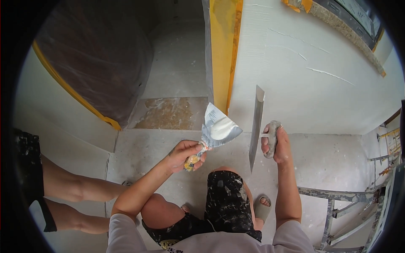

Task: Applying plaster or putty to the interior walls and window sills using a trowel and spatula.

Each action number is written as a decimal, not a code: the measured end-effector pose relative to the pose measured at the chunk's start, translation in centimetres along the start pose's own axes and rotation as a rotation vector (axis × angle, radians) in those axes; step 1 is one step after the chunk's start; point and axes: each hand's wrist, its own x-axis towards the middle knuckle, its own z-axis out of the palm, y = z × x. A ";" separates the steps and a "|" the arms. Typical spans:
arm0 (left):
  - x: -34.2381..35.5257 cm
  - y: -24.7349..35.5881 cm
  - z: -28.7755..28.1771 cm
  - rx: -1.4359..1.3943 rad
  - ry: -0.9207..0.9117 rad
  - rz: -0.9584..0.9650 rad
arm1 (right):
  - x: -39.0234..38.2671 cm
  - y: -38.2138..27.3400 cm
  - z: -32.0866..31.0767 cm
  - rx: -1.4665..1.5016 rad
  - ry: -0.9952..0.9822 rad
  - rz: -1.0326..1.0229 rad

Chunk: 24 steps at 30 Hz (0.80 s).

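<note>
My left hand (185, 155) is closed round the stained handle of a putty knife (209, 131). Its wide metal blade points up and to the right, with a lump of white putty (224, 128) on it. In my right hand (279, 143) is a plastering trowel (257, 126), gripped by its thick, putty-smeared handle. The trowel's long blade stands nearly edge-on, a short way right of the putty knife and apart from it. Beyond the trowel rises a white wall (291, 88) with a few raised putty streaks.
Yellow tape and film cover a door frame (223, 50) ahead. Dark plastic sheeting (97, 55) hangs at the left. Another person's legs (71, 181) are close on my left. A paint-spattered metal scaffold frame (337, 195) stands at the right. A stone sill (341, 31) juts out upper right.
</note>
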 end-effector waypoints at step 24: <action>-2.0 0.4 -0.7 -0.023 -0.150 0.145 | 10.1 -10.0 15.1 -1.058 0.547 -0.745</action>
